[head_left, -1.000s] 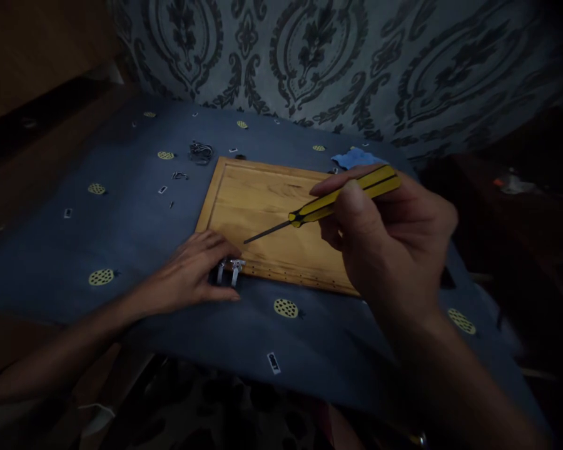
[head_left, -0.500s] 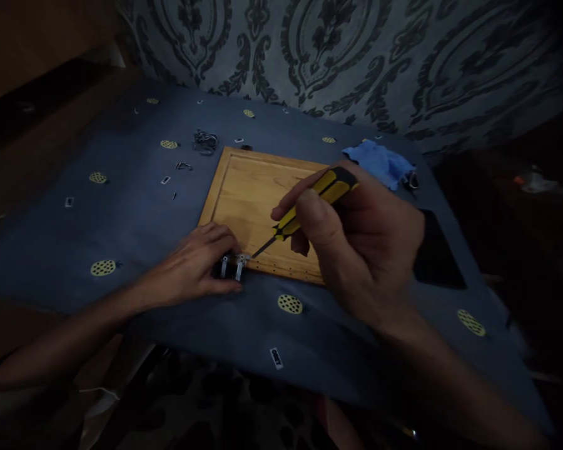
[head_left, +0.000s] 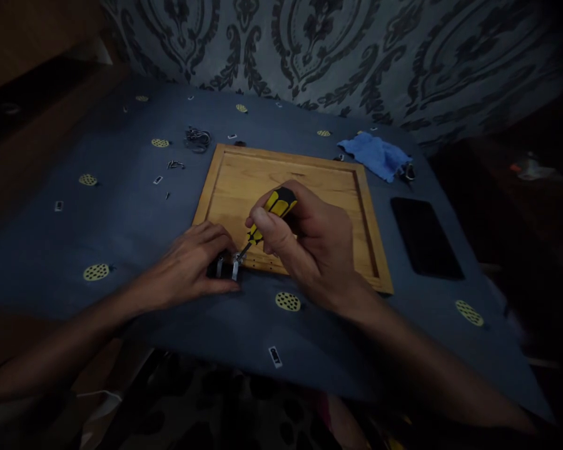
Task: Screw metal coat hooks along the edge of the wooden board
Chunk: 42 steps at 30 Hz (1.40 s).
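A wooden board (head_left: 319,187) with a raised rim lies on a blue cloth. My right hand (head_left: 309,247) is closed round a yellow and black screwdriver (head_left: 269,215), whose tip rests on a small metal bracket (head_left: 234,262) at the board's near left corner. My left hand (head_left: 190,265) lies over the cloth beside that corner, its fingers pressed on the bracket and holding it against the board's edge. A row of small holes runs along the board's near edge.
A blue rag (head_left: 375,155) lies past the board's far right corner. A black phone (head_left: 425,237) lies to the right of the board. Loose metal hooks (head_left: 197,137) and small screws (head_left: 176,165) are scattered at the far left. A patterned wall stands behind the table.
My right hand has come down and to the left with the screwdriver, from above the board's middle to the bracket at the near left corner. My left hand has stayed on the bracket.
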Tool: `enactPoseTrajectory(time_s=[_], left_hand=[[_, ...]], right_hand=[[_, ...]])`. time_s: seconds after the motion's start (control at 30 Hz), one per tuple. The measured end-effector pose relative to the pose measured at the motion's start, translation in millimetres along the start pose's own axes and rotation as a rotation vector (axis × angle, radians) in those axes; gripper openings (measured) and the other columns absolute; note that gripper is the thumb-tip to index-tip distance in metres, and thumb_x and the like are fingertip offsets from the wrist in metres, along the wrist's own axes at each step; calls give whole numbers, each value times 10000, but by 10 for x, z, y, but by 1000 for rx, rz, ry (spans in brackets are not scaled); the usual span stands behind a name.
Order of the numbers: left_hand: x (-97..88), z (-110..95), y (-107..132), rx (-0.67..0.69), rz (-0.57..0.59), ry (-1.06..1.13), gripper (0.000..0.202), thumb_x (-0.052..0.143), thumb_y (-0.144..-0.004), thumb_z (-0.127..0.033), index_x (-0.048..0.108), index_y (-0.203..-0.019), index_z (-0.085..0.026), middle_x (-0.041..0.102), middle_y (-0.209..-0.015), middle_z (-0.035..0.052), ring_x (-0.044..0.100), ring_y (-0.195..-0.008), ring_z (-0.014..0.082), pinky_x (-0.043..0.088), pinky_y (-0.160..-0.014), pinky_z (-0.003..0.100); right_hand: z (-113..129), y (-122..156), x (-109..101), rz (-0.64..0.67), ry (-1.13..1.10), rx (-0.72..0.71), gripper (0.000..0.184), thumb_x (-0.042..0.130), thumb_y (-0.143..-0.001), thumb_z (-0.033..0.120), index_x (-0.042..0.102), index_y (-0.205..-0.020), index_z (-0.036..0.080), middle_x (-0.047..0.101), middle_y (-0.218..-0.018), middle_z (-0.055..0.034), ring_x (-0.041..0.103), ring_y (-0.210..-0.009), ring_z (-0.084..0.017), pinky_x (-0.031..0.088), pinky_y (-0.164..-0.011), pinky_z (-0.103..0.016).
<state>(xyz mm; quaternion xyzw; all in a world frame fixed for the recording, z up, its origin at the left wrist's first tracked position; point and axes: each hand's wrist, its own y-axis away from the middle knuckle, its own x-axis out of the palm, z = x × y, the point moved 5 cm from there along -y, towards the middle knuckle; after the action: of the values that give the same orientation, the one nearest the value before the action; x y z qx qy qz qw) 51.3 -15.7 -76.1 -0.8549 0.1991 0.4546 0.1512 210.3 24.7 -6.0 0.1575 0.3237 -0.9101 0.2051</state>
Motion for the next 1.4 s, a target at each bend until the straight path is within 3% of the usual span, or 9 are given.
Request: enactPoseTrajectory(time_s=[0.53,0.83,1.1,1.2,1.4], left_hand=[[-1,-14,-25,15,-2,-18,538,593,-913,-678,636,-1097,-174,665,-1169,113,618,-1103,323,518,-958,516],[-3,0,-32,8,-18,-36,510,601,-904,-680,630,-1082,-203,674,-1139,90,622,-1082,307,523,-926,474],[30,26,-25,46,-56,-38,557,581,-896,-719,640,-1107,-207,680,-1157,91,632,-1091,303,517,-964,474],[38,36,-15,48,-70,-41,555,580,-897,-720,643,-1124,-217,678,-1180,86,629,-1107,302,517,-970,472],[20,18,-21,30,-63,-31,529,576,-904,-714,640,-1104,-228,677,-1152,75,633,-1092,295,529,-955,475]], right_hand=[[-20,-11,30,31,46,-98,283,581,-1040,402,531,-827,222,519,-673,52,492,-587,-103,389,-550,-261],[-14,-42,19,94,-21,-19,273,627,-1004,430,556,-835,229,561,-708,47,497,-589,-104,409,-547,-262],[36,-80,-67,239,-119,58,62,632,-987,277,617,-1012,222,622,-783,42,567,-647,-106,452,-565,-245],[54,-86,-101,260,-134,50,99,619,-968,200,612,-1065,220,625,-808,46,579,-663,-100,474,-585,-240],[72,-95,-147,308,-168,83,68,603,-970,165,617,-976,231,608,-789,57,589,-681,-94,483,-598,-229]])
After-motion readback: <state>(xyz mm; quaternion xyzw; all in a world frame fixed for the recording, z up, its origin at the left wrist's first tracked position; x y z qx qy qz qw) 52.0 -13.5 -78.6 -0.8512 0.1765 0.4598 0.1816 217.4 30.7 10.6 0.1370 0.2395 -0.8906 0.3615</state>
